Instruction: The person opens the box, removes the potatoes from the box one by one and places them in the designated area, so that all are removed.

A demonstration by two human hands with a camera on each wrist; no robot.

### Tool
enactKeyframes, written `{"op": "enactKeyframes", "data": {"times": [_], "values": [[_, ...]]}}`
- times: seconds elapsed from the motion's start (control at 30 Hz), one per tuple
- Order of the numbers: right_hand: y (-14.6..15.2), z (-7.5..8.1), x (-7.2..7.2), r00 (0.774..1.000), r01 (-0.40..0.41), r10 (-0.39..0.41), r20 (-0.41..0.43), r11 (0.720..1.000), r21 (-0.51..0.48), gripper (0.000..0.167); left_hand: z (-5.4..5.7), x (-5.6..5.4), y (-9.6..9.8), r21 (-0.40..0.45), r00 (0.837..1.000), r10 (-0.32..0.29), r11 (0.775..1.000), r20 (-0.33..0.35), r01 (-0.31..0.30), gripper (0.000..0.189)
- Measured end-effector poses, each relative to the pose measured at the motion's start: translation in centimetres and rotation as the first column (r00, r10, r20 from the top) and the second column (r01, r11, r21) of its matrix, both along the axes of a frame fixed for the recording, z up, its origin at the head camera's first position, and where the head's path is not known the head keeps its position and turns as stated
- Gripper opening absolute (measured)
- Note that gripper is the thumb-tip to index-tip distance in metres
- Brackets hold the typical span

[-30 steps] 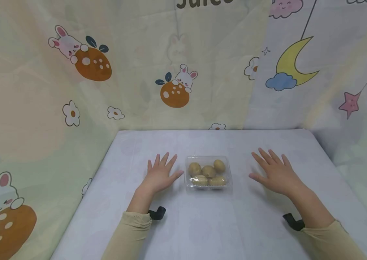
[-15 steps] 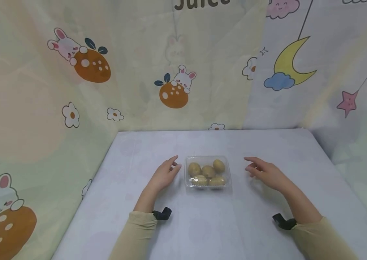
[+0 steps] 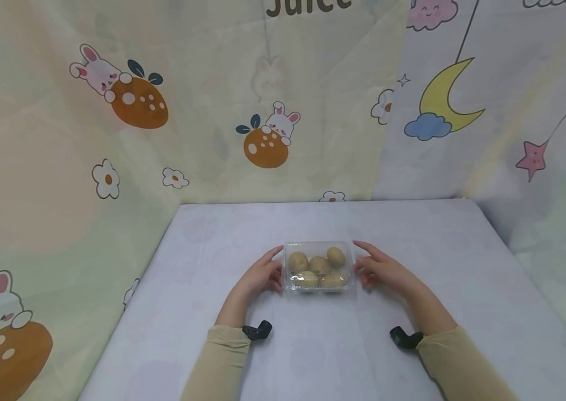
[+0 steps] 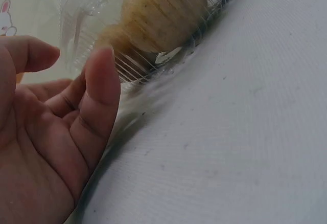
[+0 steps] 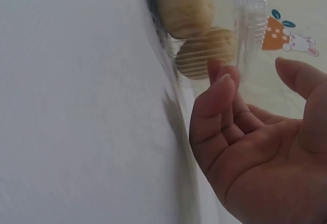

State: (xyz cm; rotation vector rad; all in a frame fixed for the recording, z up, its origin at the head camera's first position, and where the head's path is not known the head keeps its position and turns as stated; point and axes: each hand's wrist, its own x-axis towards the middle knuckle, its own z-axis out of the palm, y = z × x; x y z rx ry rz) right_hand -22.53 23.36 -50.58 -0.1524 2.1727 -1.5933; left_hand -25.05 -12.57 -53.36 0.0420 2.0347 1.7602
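A clear plastic clamshell box (image 3: 313,248) sits on the white-covered table with several yellow-brown potatoes (image 3: 320,265) inside. Its lid is closed. At the box's left side is my left hand (image 3: 258,277), fingers loosely bent and fingertips right at the wall. My right hand (image 3: 388,273) mirrors it on the right side, index finger reaching toward the far corner. In the left wrist view, bent fingers overlap the ribbed box wall (image 4: 84,35), thumb apart from them. The right wrist view has the fingertips close before the ribbed side, with potatoes (image 5: 186,9) behind it.
White cloth (image 3: 303,351) covers the table around the box. A printed curtain (image 3: 203,111) with rabbits, flowers and a moon hangs behind the table and along its sides. A black wrist mount (image 3: 258,330) juts inward from the left wrist, another (image 3: 405,338) from the right.
Both hands, spread flat a second ago and apart from the box, have come inward to its two sides with their fingers now bent. The box stays in place.
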Motion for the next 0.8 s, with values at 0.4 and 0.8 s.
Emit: {"op": "enactKeyframes", "data": {"times": [0.4,0.8], "values": [[-1.2,-1.1,0.1,0.996,-0.067,0.074,0.044,0.987,-0.143,0.072,-0.9,0.2,-0.9,0.221,0.992,-0.128,0.967,0.004,0.124,0.072],[-0.9,-1.9,0.4,0.984,-0.147,0.170,0.048,0.939,-0.311,0.079,-1.3,0.7,-2.1,0.375,0.946,-0.325,0.876,-0.007,0.303,0.083]]}}
